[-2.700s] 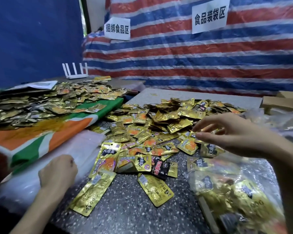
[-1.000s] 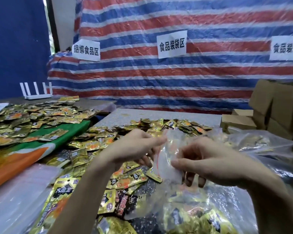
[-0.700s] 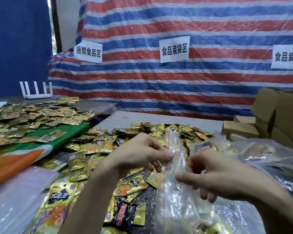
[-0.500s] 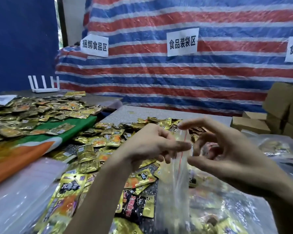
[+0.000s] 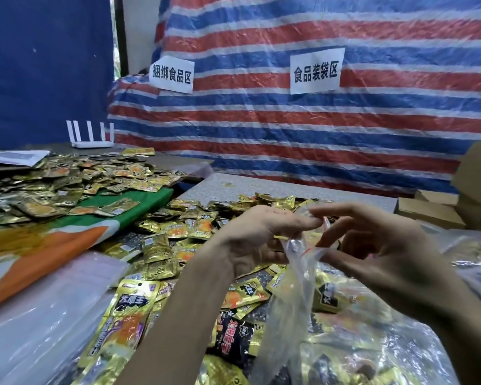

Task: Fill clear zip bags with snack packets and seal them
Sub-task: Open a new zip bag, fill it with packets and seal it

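An empty clear zip bag (image 5: 295,276) with a red zip line hangs upright in front of me. My left hand (image 5: 258,237) pinches its top edge from the left. My right hand (image 5: 378,257) is at the bag's mouth from the right, its forefinger stretched over the top and its thumb against the bag's side. Gold snack packets (image 5: 184,226) lie heaped on the speckled table (image 5: 289,187) behind and under my hands. A filled clear bag of packets (image 5: 353,351) lies at the lower right.
A second heap of gold packets (image 5: 67,182) covers a green, white and orange cloth (image 5: 53,245) at left. A stack of flat clear bags (image 5: 39,315) lies at lower left. Cardboard boxes (image 5: 461,198) stand at right. A white router (image 5: 90,134) sits far left.
My hands left the table, picked up an empty clear bag and raised it. Over the last second my right fingers spread at its mouth while the left kept its pinch.
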Tool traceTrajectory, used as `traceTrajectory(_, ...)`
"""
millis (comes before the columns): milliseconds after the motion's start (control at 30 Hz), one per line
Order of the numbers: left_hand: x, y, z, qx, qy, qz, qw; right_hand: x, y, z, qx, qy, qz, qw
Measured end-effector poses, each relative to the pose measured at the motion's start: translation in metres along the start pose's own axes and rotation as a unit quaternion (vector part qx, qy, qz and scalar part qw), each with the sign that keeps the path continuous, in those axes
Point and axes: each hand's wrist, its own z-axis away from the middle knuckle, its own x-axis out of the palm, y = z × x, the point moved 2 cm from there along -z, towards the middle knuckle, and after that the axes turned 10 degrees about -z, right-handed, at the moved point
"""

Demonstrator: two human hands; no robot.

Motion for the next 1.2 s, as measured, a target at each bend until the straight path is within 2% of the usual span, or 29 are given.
traceTrajectory(100,-0.018,0.002,0.002,0.003,0.059,-0.073,0.996,-0.001,0.006,0.002,0.012,-0.016,0.003,1.000)
traceTrajectory(200,-0.051,-0.001,0.005,0.017,0.182,-0.175,0.968,-0.001,0.010,0.001,0.003,-0.071,0.011,0.997)
traceTrajectory(233,-0.061,-0.003,0.007,0.025,0.200,-0.199,0.959,0.001,0.010,0.000,0.004,-0.091,0.012,0.996)
traceTrajectory(333,-0.083,-0.009,0.011,0.037,0.174,-0.215,0.960,0.006,0.009,-0.001,-0.010,-0.121,0.009,0.993)
traceTrajectory(467,-0.102,-0.016,0.021,0.069,0.035,-0.122,0.989,0.007,0.009,-0.001,-0.033,-0.097,-0.016,0.995)
traceTrajectory(533,-0.117,-0.023,0.024,0.045,0.053,-0.093,0.993,0.007,0.007,0.000,-0.038,-0.088,-0.021,0.995)
traceTrajectory(567,-0.127,-0.030,0.023,0.018,0.112,-0.121,0.986,0.007,0.007,0.000,-0.038,-0.086,-0.016,0.995)
traceTrajectory(600,-0.137,-0.040,0.018,-0.018,0.194,-0.171,0.966,0.007,0.007,0.000,-0.039,-0.083,-0.009,0.996)
traceTrajectory(633,-0.149,-0.053,0.011,-0.059,0.286,-0.235,0.927,0.008,0.007,0.000,-0.040,-0.082,-0.002,0.996)
traceTrajectory(667,-0.159,-0.068,0.005,-0.104,0.371,-0.304,0.871,0.008,0.008,0.000,-0.039,-0.081,0.003,0.996)
traceTrajectory(700,-0.166,-0.085,0.000,-0.142,0.428,-0.353,0.820,0.008,0.008,0.000,-0.036,-0.081,0.006,0.996)
traceTrajectory(733,-0.171,-0.103,-0.004,-0.176,0.457,-0.375,0.787,0.007,0.008,0.000,-0.034,-0.081,0.009,0.996)
traceTrajectory(767,-0.174,-0.121,-0.006,-0.211,0.469,-0.381,0.768,0.007,0.008,0.000,-0.034,-0.081,0.013,0.996)
traceTrajectory(900,-0.175,-0.176,-0.004,-0.329,0.452,-0.412,0.719,0.006,0.007,-0.001,0.001,-0.085,0.014,0.996)
traceTrajectory(1000,-0.174,-0.184,-0.005,-0.333,0.477,-0.432,0.689,0.005,0.008,0.000,0.019,-0.101,0.017,0.995)
traceTrajectory(1200,-0.169,-0.181,-0.013,-0.334,0.523,-0.410,0.668,0.004,0.009,0.000,0.052,-0.105,0.008,0.993)
